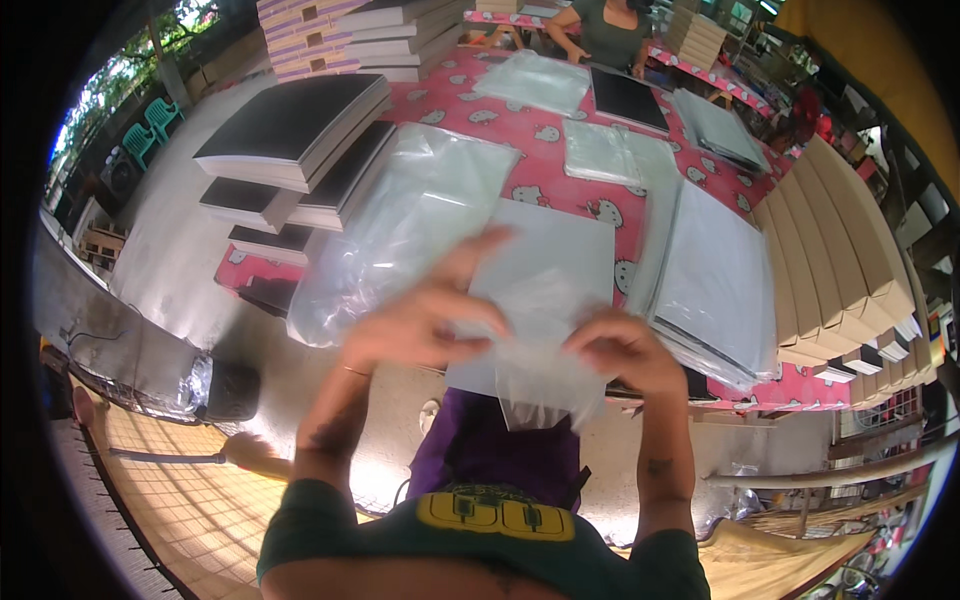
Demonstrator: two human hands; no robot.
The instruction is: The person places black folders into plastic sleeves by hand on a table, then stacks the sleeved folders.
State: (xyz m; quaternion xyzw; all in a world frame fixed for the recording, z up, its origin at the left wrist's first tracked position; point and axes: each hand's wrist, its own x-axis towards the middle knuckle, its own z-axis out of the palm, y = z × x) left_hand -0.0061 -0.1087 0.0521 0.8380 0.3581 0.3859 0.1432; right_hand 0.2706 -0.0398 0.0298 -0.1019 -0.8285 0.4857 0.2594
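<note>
head view, and starting far left: a black-topped stack (285, 125), boxes or thick books, on the pink table (575, 198), with a spread of clear plastic (430, 180) right next to it. now the left hand (415, 320), blurred, reaching in over the grey board's left side: fingers wide apart, unclenched, no grip showing. into the middle, and there's the grey board (560, 240), flat at the near side of the table, with a thin clear bag (545, 375) crumpled over its lower part, its end hanging past the near edge. that bag is right between the hands. best handling here, i'd judge: pinch one layer at each side, pull evenly and lightly so the creases flatten, since a hard tug could stretch or tear such thin film. lifting the loose end clear of the edge should help too. over to the right hand (640, 350), fingers curled toward the bag; pinching or just hovering, i cannot tell. further right, a plastic-covered white pile (715, 270), then brown boxes (830, 240) in a leaning row, best left unbumped by that elbow.
</note>
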